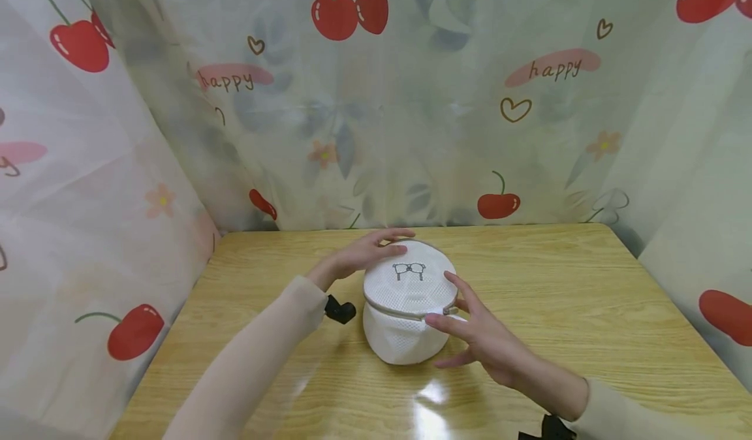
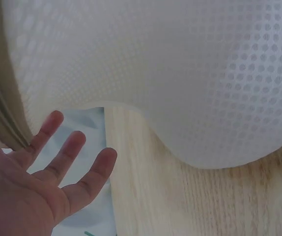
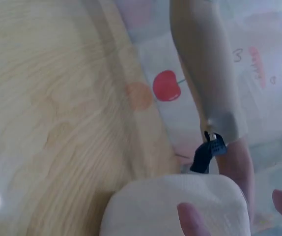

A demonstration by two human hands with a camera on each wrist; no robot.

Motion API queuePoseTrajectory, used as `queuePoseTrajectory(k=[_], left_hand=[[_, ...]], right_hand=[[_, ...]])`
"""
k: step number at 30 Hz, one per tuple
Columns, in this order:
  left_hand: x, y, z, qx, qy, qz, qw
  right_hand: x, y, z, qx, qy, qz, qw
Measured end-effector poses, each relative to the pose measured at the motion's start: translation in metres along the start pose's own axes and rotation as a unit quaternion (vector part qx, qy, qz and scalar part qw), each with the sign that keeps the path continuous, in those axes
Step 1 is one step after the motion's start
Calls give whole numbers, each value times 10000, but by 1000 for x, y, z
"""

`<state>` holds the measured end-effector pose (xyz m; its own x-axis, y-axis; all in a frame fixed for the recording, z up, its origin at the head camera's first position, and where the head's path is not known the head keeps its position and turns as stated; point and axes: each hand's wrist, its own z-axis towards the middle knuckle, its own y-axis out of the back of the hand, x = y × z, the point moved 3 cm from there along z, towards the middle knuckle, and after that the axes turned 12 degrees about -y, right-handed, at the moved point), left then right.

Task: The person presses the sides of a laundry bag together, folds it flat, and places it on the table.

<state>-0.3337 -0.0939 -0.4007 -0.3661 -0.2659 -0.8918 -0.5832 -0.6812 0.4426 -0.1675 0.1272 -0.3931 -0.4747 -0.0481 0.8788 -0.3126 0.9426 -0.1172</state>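
Observation:
A round white mesh laundry bag (image 1: 405, 335) stands on the table, with a dark line drawing on its top and a zipper running round the top edge. The zipper pull shows at the front right. My left hand (image 1: 373, 251) is at the bag's far left edge, thumb over the top. In the left wrist view its fingers (image 2: 92, 179) are spread beside the mesh and the zipper. My right hand (image 1: 484, 339) is at the bag's front right with fingers apart, thumb tip close by the zipper. The right wrist view shows a fingertip (image 3: 192, 219) in front of the bag's white side.
The wooden table (image 1: 564, 296) spreads out on all sides of the bag. Behind it and at both sides hang curtains (image 1: 382, 133) printed with cherries, hearts and flowers. A black wrist mount (image 1: 341, 309) sticks out from the left cuff, close to the bag's left side.

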Motion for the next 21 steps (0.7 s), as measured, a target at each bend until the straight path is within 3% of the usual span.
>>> queuePoseTrajectory(k=[9, 21], left_hand=[[3, -8, 1, -212, -45, -620, 9978], [7, -19, 1, -101, 157, -1303, 9913]], right_hand=[[-5, -9, 17, 290, 245, 1200, 9921], [-18, -12, 32, 145, 548, 538, 9969]])
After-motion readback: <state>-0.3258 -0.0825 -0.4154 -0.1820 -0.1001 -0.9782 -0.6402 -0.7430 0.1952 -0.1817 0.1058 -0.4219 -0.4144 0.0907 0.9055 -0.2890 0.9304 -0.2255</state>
